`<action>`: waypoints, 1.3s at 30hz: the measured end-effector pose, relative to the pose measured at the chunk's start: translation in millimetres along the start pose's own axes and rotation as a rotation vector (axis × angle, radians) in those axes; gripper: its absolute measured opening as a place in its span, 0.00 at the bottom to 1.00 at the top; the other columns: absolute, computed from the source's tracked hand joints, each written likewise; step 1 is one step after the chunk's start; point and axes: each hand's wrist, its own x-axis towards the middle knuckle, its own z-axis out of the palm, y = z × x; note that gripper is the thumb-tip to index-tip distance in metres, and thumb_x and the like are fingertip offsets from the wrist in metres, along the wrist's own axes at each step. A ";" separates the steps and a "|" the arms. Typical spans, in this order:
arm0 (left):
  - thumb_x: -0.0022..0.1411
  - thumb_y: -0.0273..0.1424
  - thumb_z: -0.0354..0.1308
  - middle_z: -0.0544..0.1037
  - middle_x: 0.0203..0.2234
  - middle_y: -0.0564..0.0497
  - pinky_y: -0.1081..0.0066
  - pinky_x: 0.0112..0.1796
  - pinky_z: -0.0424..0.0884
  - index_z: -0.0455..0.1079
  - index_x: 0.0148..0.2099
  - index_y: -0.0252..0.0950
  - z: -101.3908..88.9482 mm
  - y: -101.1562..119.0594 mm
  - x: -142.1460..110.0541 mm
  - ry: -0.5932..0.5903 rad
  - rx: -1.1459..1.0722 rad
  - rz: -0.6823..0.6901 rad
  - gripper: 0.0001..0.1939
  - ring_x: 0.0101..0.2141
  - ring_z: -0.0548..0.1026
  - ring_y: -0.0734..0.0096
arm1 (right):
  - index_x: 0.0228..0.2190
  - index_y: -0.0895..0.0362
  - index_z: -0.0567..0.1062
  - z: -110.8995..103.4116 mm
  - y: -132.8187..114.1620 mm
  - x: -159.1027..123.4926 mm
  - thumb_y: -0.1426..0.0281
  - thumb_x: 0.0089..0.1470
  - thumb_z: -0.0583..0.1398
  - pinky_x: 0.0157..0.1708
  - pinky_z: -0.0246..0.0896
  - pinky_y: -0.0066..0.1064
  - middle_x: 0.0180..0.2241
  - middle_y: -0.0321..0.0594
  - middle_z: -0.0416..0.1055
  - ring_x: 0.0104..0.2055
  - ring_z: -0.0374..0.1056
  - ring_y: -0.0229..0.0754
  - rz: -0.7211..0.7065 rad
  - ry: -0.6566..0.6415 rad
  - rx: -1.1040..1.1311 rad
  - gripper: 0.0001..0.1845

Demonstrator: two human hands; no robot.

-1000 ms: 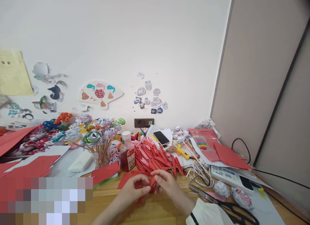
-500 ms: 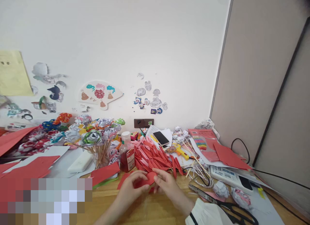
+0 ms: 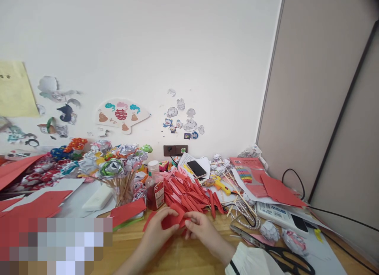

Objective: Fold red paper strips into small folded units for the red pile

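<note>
A piece of red paper [image 3: 175, 217] is held between my two hands, just above the front of the wooden table. My left hand [image 3: 160, 227] pinches its left side, thumb below and fingers curved over the top. On the right edge, my right hand [image 3: 199, 227] grips the same sheet between thumb and forefinger. The paper looks bent, though my fingers cover part of it. Right behind my hands lies a heap of folded red paper strips [image 3: 186, 192]. A bottle of dark red liquid [image 3: 152, 188] stands just behind my left hand.
Black-handled scissors [image 3: 275, 249] lie at the right, near crumpled paper balls [image 3: 269, 231] and a bead string [image 3: 244, 214]. A phone [image 3: 197, 169] rests behind the heap, with a yellow glue gun [image 3: 222, 185] beside it. Paper flowers [image 3: 114, 167] and red sheets [image 3: 128, 212] are at the left.
My right hand has shifted slightly left and turned, its fingers closing lower on the red paper. The paper now stands more upright and bent between my hands.
</note>
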 end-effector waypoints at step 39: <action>0.48 0.43 0.54 0.74 0.18 0.50 0.74 0.17 0.65 0.61 0.30 0.33 9.2 4.8 -10.0 -0.461 -0.758 -0.473 0.17 0.15 0.71 0.71 | 0.30 0.58 0.71 -5.7 -18.9 -7.8 0.70 0.48 0.51 0.20 0.54 0.23 0.21 0.35 0.65 0.20 0.60 0.33 -0.287 0.072 -0.369 0.10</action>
